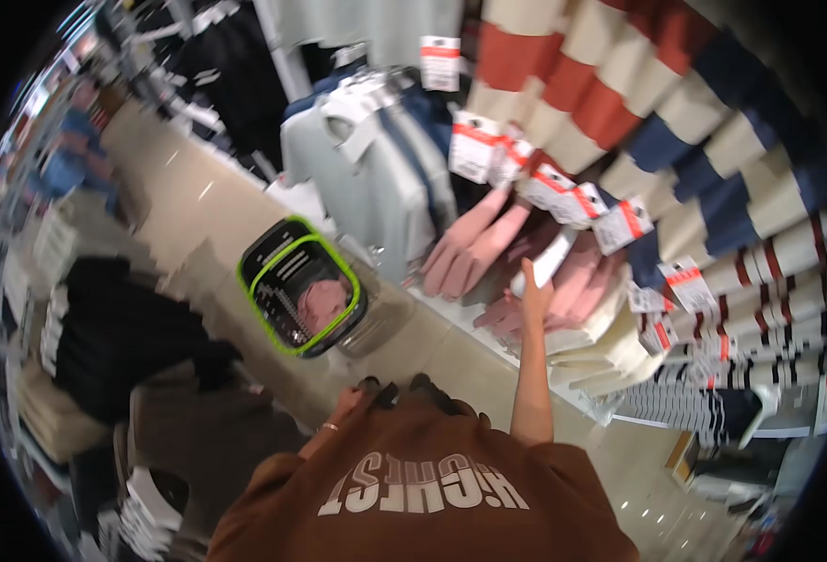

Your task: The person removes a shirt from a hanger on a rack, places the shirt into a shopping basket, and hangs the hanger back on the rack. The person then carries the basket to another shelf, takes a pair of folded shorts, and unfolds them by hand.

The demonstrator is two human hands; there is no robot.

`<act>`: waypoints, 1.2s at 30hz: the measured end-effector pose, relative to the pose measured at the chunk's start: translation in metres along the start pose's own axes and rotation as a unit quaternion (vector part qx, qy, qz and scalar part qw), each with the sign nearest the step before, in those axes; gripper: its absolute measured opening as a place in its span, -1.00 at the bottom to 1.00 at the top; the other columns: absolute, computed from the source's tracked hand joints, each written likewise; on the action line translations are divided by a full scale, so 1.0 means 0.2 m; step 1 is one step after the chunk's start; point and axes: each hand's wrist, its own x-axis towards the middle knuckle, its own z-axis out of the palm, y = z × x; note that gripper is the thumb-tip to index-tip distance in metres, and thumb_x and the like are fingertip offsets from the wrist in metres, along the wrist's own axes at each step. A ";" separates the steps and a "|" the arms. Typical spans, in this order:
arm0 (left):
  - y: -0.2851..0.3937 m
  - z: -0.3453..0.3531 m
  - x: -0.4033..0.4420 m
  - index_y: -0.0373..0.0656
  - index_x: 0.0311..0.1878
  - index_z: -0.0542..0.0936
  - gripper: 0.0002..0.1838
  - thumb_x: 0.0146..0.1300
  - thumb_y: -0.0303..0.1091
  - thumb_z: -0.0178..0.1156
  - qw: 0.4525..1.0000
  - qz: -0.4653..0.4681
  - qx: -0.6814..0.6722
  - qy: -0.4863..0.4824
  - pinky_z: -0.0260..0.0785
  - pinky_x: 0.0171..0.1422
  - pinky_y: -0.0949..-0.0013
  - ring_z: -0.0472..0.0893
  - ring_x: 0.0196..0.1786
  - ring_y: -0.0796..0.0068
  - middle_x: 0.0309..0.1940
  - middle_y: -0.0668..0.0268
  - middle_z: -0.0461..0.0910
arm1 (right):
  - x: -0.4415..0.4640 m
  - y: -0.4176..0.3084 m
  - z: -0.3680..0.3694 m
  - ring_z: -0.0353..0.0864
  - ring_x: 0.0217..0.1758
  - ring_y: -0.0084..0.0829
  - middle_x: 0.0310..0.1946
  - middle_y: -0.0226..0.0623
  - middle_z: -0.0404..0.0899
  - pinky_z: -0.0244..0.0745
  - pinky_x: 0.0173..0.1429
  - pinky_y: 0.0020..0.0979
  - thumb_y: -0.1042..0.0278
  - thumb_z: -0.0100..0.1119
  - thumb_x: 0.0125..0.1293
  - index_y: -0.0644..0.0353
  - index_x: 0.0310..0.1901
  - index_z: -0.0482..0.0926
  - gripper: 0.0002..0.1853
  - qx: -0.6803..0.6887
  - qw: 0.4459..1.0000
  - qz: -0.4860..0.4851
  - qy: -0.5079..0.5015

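Note:
My right hand (533,288) reaches in among pink garments (589,286) on the rack, its thumb up and its fingers closed around the lower end of a white strip (552,258). Low at the centre, my left hand (346,403), with a bracelet at the wrist, is closed beside a small dark object (370,386); blur hides exactly what it holds. A black basket with a bright green rim (247,281) is on the floor ahead of my left hand, with a pink garment (323,302) inside.
Light grey polo shirts (324,150) hang ahead. Red, cream and navy striped garments (610,80) with price tags (472,148) fill the right. Dark clothes (118,337) line the left. A person in blue (81,155) is far back along the aisle floor (170,178).

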 end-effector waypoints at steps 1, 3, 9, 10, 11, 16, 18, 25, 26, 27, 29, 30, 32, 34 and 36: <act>0.05 -0.01 -0.05 -0.27 -0.25 0.64 -0.58 -0.01 -0.09 0.15 1.000 0.002 0.014 0.014 0.42 -0.12 0.24 0.63 -0.25 0.26 -0.36 0.03 0.64 | -0.12 -0.08 0.00 0.51 -0.60 -0.47 -0.44 -0.21 0.52 0.45 -0.56 -0.49 0.00 0.31 0.08 0.26 -0.19 0.43 -0.51 0.066 0.990 0.117 -0.033; 0.10 -0.03 -0.13 -0.22 -0.25 0.65 -0.61 -0.02 -0.10 0.15 0.999 -0.001 0.025 0.032 0.42 -0.11 0.23 0.64 -0.22 0.23 -0.34 0.04 0.64 | -0.19 0.03 -0.02 0.49 -0.65 -0.47 -0.47 -0.26 0.51 0.44 -0.59 -0.52 0.09 0.28 0.12 0.23 -0.16 0.41 -0.58 0.080 0.988 0.125 -0.031; 0.14 -0.12 -0.31 -0.15 -0.23 0.65 -0.67 -0.02 -0.17 0.15 0.990 -0.061 -0.002 0.124 0.43 -0.01 0.22 0.62 -0.14 0.12 -0.30 0.06 0.64 | -0.39 0.63 -0.10 0.52 -0.64 -0.45 -0.49 -0.27 0.51 0.48 -0.60 -0.48 0.42 0.09 0.20 0.22 -0.18 0.42 -0.83 -0.082 0.963 0.165 -0.199; 0.13 -0.15 -0.33 -0.15 -0.22 0.64 -0.67 -0.02 -0.18 0.14 0.987 -0.075 -0.004 0.139 0.42 0.01 0.22 0.61 -0.12 0.11 -0.28 0.06 0.63 | -0.45 0.72 -0.10 0.54 -0.63 -0.44 -0.49 -0.25 0.53 0.49 -0.59 -0.47 0.43 0.08 0.19 0.23 -0.19 0.42 -0.83 -0.101 0.948 0.203 -0.224; 0.11 -0.18 -0.34 -0.14 -0.21 0.64 -0.67 -0.02 -0.19 0.14 0.984 -0.089 -0.005 0.154 0.42 0.04 0.22 0.60 -0.11 0.09 -0.27 0.06 0.63 | -0.51 0.81 -0.11 0.57 -0.61 -0.42 -0.49 -0.23 0.54 0.50 -0.59 -0.47 0.45 0.08 0.17 0.23 -0.20 0.43 -0.84 -0.121 0.931 0.240 -0.247; 0.01 -0.27 -0.35 -0.12 -0.23 0.65 -0.68 -0.01 -0.18 0.14 0.982 -0.109 -0.021 0.152 0.39 0.10 0.22 0.59 -0.06 0.10 -0.24 0.07 0.63 | -0.80 1.07 -0.05 0.61 -0.51 -0.39 -0.47 -0.19 0.59 0.54 -0.44 -0.43 0.42 0.12 0.06 0.25 -0.26 0.53 -0.81 -0.281 0.857 0.236 -0.363; -0.03 -0.32 -0.32 -0.12 -0.23 0.65 -0.68 -0.01 -0.17 0.14 0.983 -0.116 -0.020 0.143 0.38 0.11 0.22 0.59 -0.05 0.10 -0.24 0.08 0.63 | -0.86 1.36 -0.03 0.62 -0.46 -0.39 -0.47 -0.20 0.61 0.53 -0.35 -0.43 0.38 0.16 0.03 0.26 -0.32 0.60 -0.81 -0.369 0.832 0.086 -0.405; -0.10 -0.75 -0.07 -0.11 -0.21 0.65 -0.68 -0.01 -0.17 0.14 0.985 -0.128 -0.034 0.109 0.36 0.12 0.24 0.58 -0.02 0.12 -0.21 0.10 0.63 | -0.98 1.57 0.34 0.60 -0.42 -0.40 -0.46 -0.19 0.62 0.48 -0.35 -0.43 0.34 0.15 0.05 0.28 -0.36 0.61 -0.81 -0.380 0.848 0.176 -0.326; -0.11 -0.83 -0.04 -0.11 -0.20 0.65 -0.67 -0.01 -0.17 0.14 0.985 -0.131 -0.040 0.105 0.36 0.13 0.25 0.57 -0.01 0.13 -0.20 0.10 0.63 | -1.00 1.59 0.40 0.59 -0.44 -0.41 -0.46 -0.19 0.62 0.48 -0.37 -0.42 0.35 0.13 0.07 0.28 -0.33 0.60 -0.80 -0.367 0.851 0.200 -0.317; -0.12 -0.90 -0.01 -0.10 -0.19 0.65 -0.67 0.00 -0.16 0.14 0.985 -0.132 -0.047 0.096 0.35 0.13 0.26 0.57 -0.01 0.13 -0.19 0.10 0.63 | -1.02 1.61 0.45 0.59 -0.45 -0.42 -0.47 -0.18 0.62 0.47 -0.40 -0.41 0.36 0.11 0.08 0.29 -0.30 0.59 -0.80 -0.355 0.853 0.226 -0.308; -0.11 -1.03 0.02 -0.09 -0.17 0.64 -0.66 0.02 -0.14 0.14 0.985 -0.136 -0.065 0.079 0.35 0.13 0.27 0.56 0.01 0.14 -0.18 0.09 0.62 | -1.14 1.32 0.62 0.56 -0.50 -0.45 -0.48 -0.20 0.60 0.45 -0.45 -0.43 0.37 0.08 0.13 0.29 -0.25 0.54 -0.80 -0.272 0.864 0.322 -0.275; -0.13 -1.07 0.04 -0.10 -0.16 0.64 -0.65 0.03 -0.13 0.14 0.988 -0.125 -0.060 0.070 0.35 0.12 0.27 0.56 0.01 0.13 -0.18 0.09 0.62 | -1.16 1.18 0.75 0.55 -0.52 -0.47 -0.49 -0.21 0.59 0.44 -0.47 -0.44 0.37 0.07 0.15 0.29 -0.22 0.52 -0.79 -0.225 0.866 0.365 -0.256; -0.20 -1.14 0.06 -0.12 -0.15 0.63 -0.64 0.05 -0.12 0.15 0.992 -0.107 -0.047 0.053 0.36 0.11 0.27 0.57 0.00 0.13 -0.17 0.07 0.62 | -1.18 1.17 0.90 0.53 -0.55 -0.50 -0.49 -0.23 0.58 0.43 -0.49 -0.49 0.37 0.05 0.18 0.28 -0.19 0.49 -0.79 -0.212 0.869 0.371 -0.250; -0.27 -1.19 0.07 -0.15 -0.16 0.63 -0.64 0.06 -0.12 0.16 0.993 -0.106 -0.043 0.033 0.37 0.09 0.27 0.58 -0.03 0.13 -0.19 0.07 0.62 | -1.22 1.17 1.01 0.51 -0.58 -0.53 -0.50 -0.25 0.57 0.42 -0.52 -0.53 0.37 0.05 0.20 0.27 -0.19 0.47 -0.80 -0.217 0.868 0.367 -0.255; -0.34 -1.22 0.03 -0.18 -0.16 0.62 -0.65 0.08 -0.14 0.15 0.992 -0.114 -0.041 0.023 0.38 0.07 0.26 0.59 -0.05 0.14 -0.20 0.07 0.62 | -1.24 1.12 1.12 0.50 -0.59 -0.54 -0.50 -0.27 0.56 0.40 -0.54 -0.56 0.37 0.05 0.20 0.26 -0.20 0.47 -0.82 -0.240 0.865 0.347 -0.272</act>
